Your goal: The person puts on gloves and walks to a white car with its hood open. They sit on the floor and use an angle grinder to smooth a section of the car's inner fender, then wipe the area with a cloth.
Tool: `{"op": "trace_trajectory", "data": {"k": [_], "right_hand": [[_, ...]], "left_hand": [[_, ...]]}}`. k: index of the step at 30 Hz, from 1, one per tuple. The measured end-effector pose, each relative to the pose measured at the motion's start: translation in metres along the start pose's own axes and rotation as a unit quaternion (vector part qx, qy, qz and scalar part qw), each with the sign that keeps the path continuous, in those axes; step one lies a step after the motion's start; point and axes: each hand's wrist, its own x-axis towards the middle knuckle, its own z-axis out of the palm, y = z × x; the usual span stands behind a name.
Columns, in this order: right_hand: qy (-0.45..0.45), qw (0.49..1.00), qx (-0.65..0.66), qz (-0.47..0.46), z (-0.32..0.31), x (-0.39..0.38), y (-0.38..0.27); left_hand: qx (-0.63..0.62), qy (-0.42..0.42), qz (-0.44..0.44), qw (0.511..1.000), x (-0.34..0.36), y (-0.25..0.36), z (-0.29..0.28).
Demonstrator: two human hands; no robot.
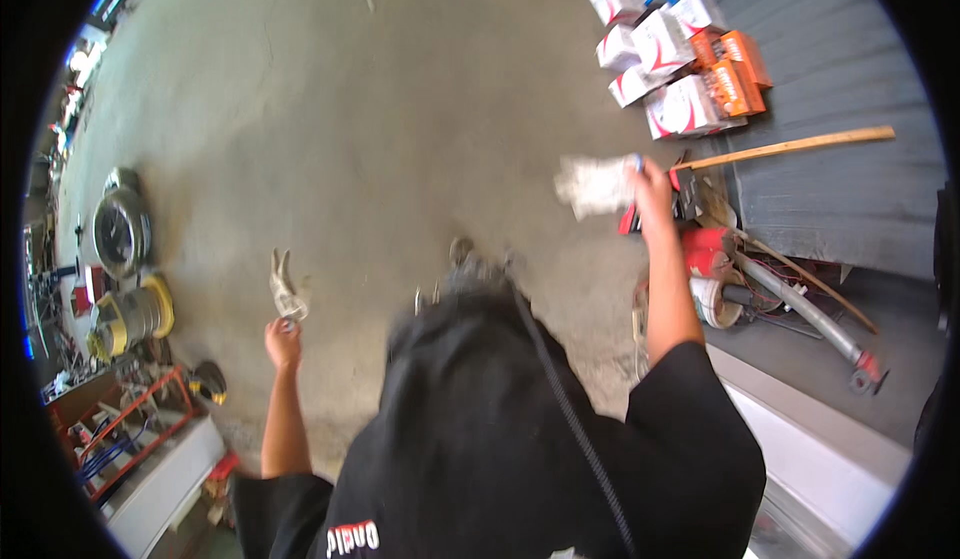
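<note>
Off to the left, my left hand is closed on the cuff end of a whitish work glove, whose thin fingers point away from me. Out to the right, my right hand grips a second white work glove, smeared by motion. Both arms are spread wide, with the gloves held above the concrete floor. Below the black shirt my feet show only in part and blurred.
White and orange boxes are stacked at the far right. Nearer lie a wooden handle, a red cylinder and a grey metal pipe. On the left stand a tyre, a yellow-rimmed reel and an orange rack.
</note>
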Motion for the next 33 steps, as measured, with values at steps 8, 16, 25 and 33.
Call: {"op": "trace_trajectory", "data": {"k": [8, 16, 25, 33], "right_hand": [[-0.128, 0.989, -0.070, -0.027, 0.142, 0.239, -0.170], [-0.046, 0.839, -0.385, -0.382, 0.277, 0.495, -0.288], [-0.014, 0.915, -0.229, -0.333, 0.389, 0.801, -0.313], [-0.239, 0.930, -0.163, -0.225, 0.678, 1.036, -0.426]], "left_hand": [[0.024, -0.223, -0.279, 0.934, -0.107, 0.056, 0.049], [0.049, -0.122, -0.198, 0.971, 0.417, 0.172, 0.008], [-0.300, 0.047, -0.001, 0.953, 1.025, 0.477, -0.105], [-0.451, 0.077, -0.049, 0.888, 1.206, 0.637, -0.227]]}}
